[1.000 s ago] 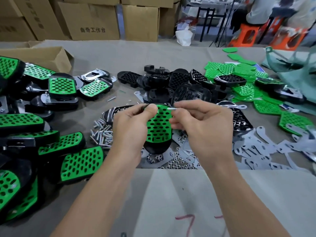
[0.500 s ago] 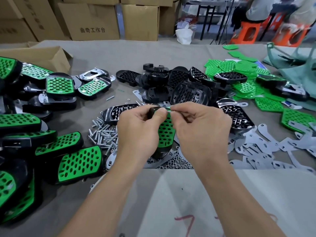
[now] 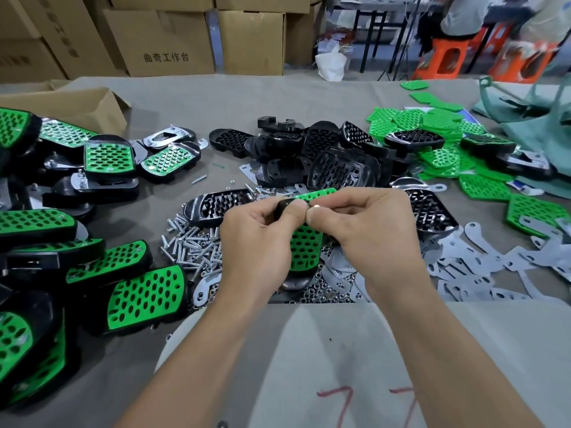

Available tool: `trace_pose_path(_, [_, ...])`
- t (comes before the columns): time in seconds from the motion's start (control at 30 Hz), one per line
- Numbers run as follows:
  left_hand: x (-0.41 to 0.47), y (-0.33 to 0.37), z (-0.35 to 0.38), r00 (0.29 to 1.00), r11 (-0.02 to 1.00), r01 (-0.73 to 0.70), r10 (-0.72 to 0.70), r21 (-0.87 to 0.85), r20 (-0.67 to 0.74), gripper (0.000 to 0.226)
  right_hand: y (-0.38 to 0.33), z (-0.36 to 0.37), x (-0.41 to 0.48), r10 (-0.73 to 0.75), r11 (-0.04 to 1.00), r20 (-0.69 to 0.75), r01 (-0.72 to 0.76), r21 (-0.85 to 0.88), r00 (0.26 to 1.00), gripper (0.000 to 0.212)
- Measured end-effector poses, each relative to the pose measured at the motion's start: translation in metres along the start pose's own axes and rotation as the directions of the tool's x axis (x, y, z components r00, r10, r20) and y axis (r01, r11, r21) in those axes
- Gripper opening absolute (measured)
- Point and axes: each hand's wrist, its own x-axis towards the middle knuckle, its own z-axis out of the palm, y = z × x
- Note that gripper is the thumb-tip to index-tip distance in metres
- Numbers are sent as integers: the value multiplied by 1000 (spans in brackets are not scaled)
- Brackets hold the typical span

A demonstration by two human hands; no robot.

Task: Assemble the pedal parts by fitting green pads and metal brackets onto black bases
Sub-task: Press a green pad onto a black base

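Note:
A pedal (image 3: pixel 305 248) with a green perforated pad on a black base is held upright between both hands above the table's middle. My left hand (image 3: pixel 259 239) grips its upper left edge, thumb on the black rim. My right hand (image 3: pixel 367 230) pinches a small shiny metal piece (image 3: pixel 315 207) against the pedal's top, thumb to thumb with the left. Bare black bases (image 3: pixel 340 171) are piled behind. Loose green pads (image 3: pixel 438 156) lie at the right. Flat metal brackets (image 3: pixel 482 264) are strewn at the right front.
Finished green-and-black pedals (image 3: pixel 145 298) are stacked along the left. Screws (image 3: pixel 194 245) and nuts (image 3: pixel 321 293) lie under my hands. An open cardboard box (image 3: pixel 77 103) sits at the back left, more boxes (image 3: pixel 167 41) behind the table. People sit on orange stools (image 3: pixel 448 60) at the far right.
The pedal has tilted up, so its pad now looks narrower. Both hands rose slightly and my thumbs have closed together at its top edge.

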Motion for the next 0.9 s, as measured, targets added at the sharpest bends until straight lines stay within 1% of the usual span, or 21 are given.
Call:
trace_pose_path(0.07, [-2, 0, 3, 1000, 1000, -9, 9, -3, -6, 14, 1, -1, 2, 25, 998, 26, -26, 48, 999, 15])
trace_pose_path(0.13, [-2, 0, 3, 1000, 999, -17, 17, -30, -23, 14, 1, -3, 3, 67, 989, 101, -80, 123, 993, 19])
trace_pose_path(0.23, [-3, 3, 4, 1000, 997, -15, 15, -75, -8, 14, 1, -6, 2, 107, 966, 166, -142, 215, 980, 23])
trace_pose_path(0.33, [-4, 6, 4, 1000, 993, -2, 3, -117, 11, 11, 1, -7, 2, 141, 890, 294, -251, 380, 945, 28])
trace_pose_path(0.4, [-5, 7, 2, 1000, 989, 13, -12, -145, 11, 11, 2, -9, 5, 190, 824, 319, -328, 462, 928, 31])
trace_pose_path(0.43, [-6, 8, 1, 1000, 989, 13, -12, -150, 11, 11, 2, -11, 6, 192, 809, 329, -339, 480, 924, 34])
trace_pose_path(0.53, [-5, 9, -1, 999, 994, -41, 43, -98, 24, 10, 4, -10, 4, 79, 835, 454, -308, 456, 887, 39])
trace_pose_path(0.57, [-4, 9, -1, 997, 996, -66, 68, -67, 26, 10, 5, -8, 3, 68, 833, 478, -314, 457, 876, 38])
trace_pose_path(0.67, [-2, 7, -3, 995, 995, -92, 93, -33, 28, 12, 9, -3, 3, 101, 789, 470, -358, 499, 877, 37])
trace_pose_path(0.73, [-2, 7, -2, 995, 994, -86, 89, -65, 45, 12, 12, -3, 5, 128, 803, 423, -344, 487, 897, 39])
trace_pose_path(0.8, [-3, 8, 0, 995, 993, -82, 86, -88, 42, 9, 12, -3, 5, 123, 860, 350, -275, 430, 929, 40])
trace_pose_path(0.9, [-1, 9, 1, 999, 993, -52, 51, -108, -10, 12, 11, -6, 6, 9, 909, 319, -141, 392, 948, 32])
